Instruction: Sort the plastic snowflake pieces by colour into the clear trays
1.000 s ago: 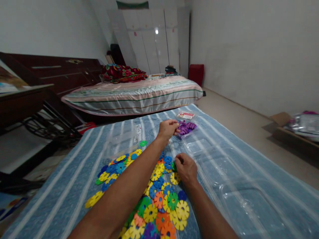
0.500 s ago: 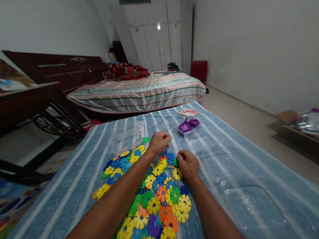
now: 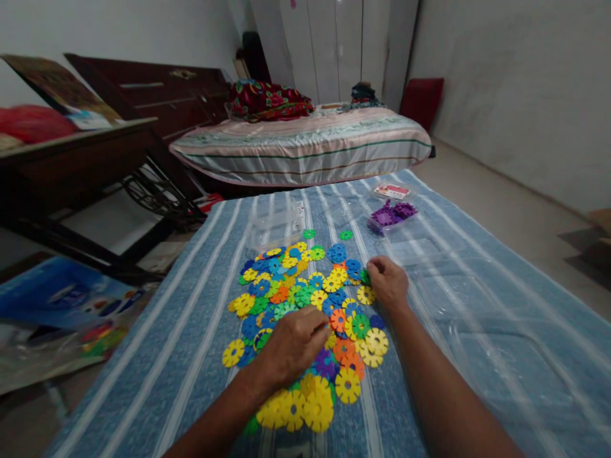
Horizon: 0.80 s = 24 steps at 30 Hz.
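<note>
Notched plastic snowflake discs [image 3: 294, 410] in yellow, blue, green, orange and purple lie in a loose, overlapping pile on the striped cloth. Over the middle of the pile is my left hand [image 3: 298, 337], fingers curled together; whatever is in them is hidden. At the pile's right edge my right hand [image 3: 391, 284] rests with its fingers closed at a green snowflake disc [image 3: 365, 277], partly covered by the fingertips. Beyond the pile, two green discs lie apart from each other: one green disc [image 3: 309, 234] to the left, another green disc [image 3: 346, 235] to the right.
A clear tub [image 3: 274, 232] stands behind the pile. Purple pieces [image 3: 391, 215] fill a clear box at the far right, near a labelled lid [image 3: 392, 191]. Clear plastic trays [image 3: 515, 362] lie on the right. A bed [image 3: 305, 149] stands beyond the cloth-covered surface [image 3: 157, 356].
My left hand has come back from the far side to the middle of the pile, leaving a green disc there. My right hand stays at the pile's edge. The camera view has shifted.
</note>
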{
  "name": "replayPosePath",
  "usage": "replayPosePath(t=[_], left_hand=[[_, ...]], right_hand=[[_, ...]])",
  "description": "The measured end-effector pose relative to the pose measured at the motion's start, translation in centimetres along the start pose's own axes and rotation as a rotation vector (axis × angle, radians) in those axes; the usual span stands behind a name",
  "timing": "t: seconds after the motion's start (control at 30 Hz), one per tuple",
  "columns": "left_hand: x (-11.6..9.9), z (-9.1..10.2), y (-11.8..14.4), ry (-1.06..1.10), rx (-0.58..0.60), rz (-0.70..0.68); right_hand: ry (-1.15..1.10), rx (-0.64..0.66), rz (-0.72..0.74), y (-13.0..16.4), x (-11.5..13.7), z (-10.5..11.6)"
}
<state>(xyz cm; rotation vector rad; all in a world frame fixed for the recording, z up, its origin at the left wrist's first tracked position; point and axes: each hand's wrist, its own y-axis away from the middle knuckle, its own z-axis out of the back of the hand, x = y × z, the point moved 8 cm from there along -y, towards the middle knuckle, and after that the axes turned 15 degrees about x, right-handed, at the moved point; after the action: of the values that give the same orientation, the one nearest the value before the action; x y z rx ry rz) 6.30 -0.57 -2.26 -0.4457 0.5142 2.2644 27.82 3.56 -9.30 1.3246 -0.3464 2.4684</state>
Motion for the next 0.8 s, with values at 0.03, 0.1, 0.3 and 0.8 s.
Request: replayPosePath(t=[0.03,0.1,0.3,0.8], left_hand=[[-0.1,-0.5,0.4,-0.041,0.000,-0.002],[-0.1,-1.0,1.3,-0.094,-0.044,0.013],[-0.6,-1.7,2.9,-0.119,-0.081,0.017],[-0.1,-5.3,3.2,-0.118,0.315,0.220]], right_hand=[[0.006,-0.002,0.003,0.0,0.0,0.1],[0.014,-0.003,0.009,0.0,0.1,0.1],[0.011,-0.004,-0.001,0.0,0.0,0.2],[0.019,-0.007,0.021,0.1,-0.1,0.1]])
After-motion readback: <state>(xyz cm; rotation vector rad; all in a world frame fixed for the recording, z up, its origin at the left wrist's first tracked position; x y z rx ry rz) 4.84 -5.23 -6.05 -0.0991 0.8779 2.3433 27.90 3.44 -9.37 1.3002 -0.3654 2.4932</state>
